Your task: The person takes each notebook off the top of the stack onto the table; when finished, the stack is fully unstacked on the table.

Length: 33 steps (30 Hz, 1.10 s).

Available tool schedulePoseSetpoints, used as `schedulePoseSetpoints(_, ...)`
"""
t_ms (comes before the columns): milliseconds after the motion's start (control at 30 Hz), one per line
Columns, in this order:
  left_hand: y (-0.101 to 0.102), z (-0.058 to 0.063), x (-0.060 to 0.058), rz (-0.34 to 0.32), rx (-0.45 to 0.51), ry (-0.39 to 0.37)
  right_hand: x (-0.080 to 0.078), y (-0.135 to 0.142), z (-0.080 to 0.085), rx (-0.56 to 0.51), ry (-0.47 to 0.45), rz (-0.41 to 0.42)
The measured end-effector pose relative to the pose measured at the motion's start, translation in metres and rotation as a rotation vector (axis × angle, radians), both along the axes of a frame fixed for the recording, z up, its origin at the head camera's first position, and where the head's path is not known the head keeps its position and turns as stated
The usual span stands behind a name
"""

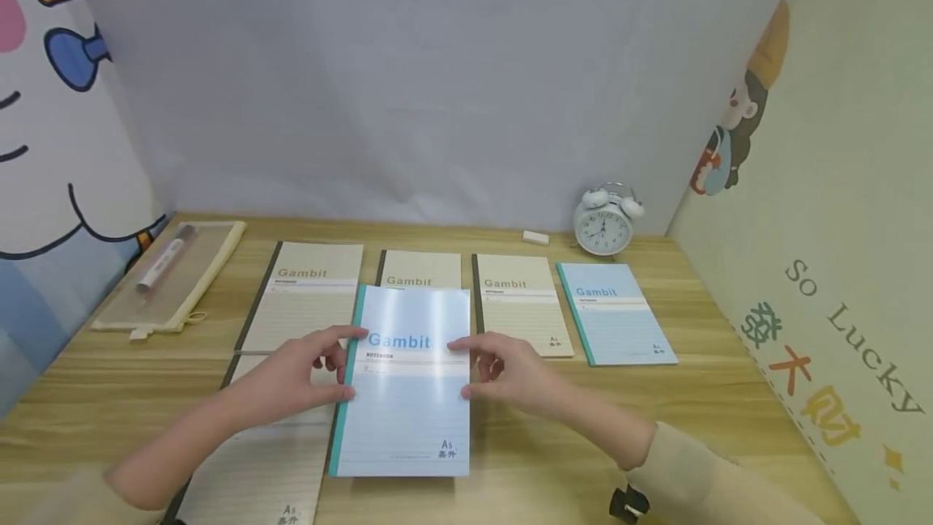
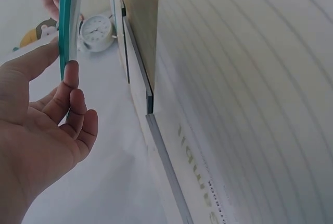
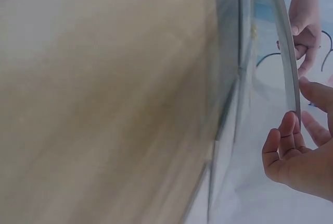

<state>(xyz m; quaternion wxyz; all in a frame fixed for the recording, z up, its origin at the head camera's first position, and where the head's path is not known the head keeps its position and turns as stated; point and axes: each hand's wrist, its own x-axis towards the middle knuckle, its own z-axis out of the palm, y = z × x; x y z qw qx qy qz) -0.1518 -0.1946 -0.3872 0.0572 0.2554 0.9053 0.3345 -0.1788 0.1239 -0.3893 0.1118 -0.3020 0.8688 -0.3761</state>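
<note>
Both hands hold a blue notebook (image 1: 408,411) with a teal spine above the table. The left hand (image 1: 313,371) pinches its spine edge between thumb and fingers. At the opposite edge, the right hand (image 1: 506,367) pinches it the same way. The wrist views show the notebook edge-on, raised off the tabletop, with the left hand (image 2: 47,109) and right hand (image 3: 302,151) at its sides. Behind it lies a cream notebook (image 1: 419,266), partly covered from sight. Under the left forearm is another cream notebook (image 1: 248,468) with a dark spine.
A cream notebook (image 1: 313,306) lies at left, another cream notebook (image 1: 521,314) right of centre, and a blue notebook (image 1: 623,330) farther right. A mesh pouch (image 1: 211,266) with a marker (image 1: 166,260) sits at far left. An eraser (image 1: 535,238) and alarm clock (image 1: 603,229) stand along the back.
</note>
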Motion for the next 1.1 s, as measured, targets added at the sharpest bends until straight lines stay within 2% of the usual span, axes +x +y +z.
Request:
schedulePoseSetpoints(300, 0.005, -0.021, 0.012, -0.026, -0.036, -0.089, 0.015, 0.001, -0.030, 0.045, -0.042, 0.058)
schedulePoseSetpoints(533, 0.009, -0.036, 0.021, -0.051, -0.061, -0.170, 0.024, 0.002, -0.038, 0.012, -0.111, 0.101)
schedulePoseSetpoints(667, 0.011, -0.040, 0.023, -0.053, -0.074, -0.207, 0.026, 0.002, -0.042, 0.011, -0.154, 0.113)
schedulePoseSetpoints(900, 0.013, -0.045, 0.024, -0.058, -0.099, -0.216, 0.024, 0.001, -0.044, 0.031, -0.160, 0.128)
schedulePoseSetpoints(1100, 0.014, -0.045, 0.027, -0.075, -0.140, -0.159, 0.024, -0.001, -0.045, 0.085, -0.100, 0.140)
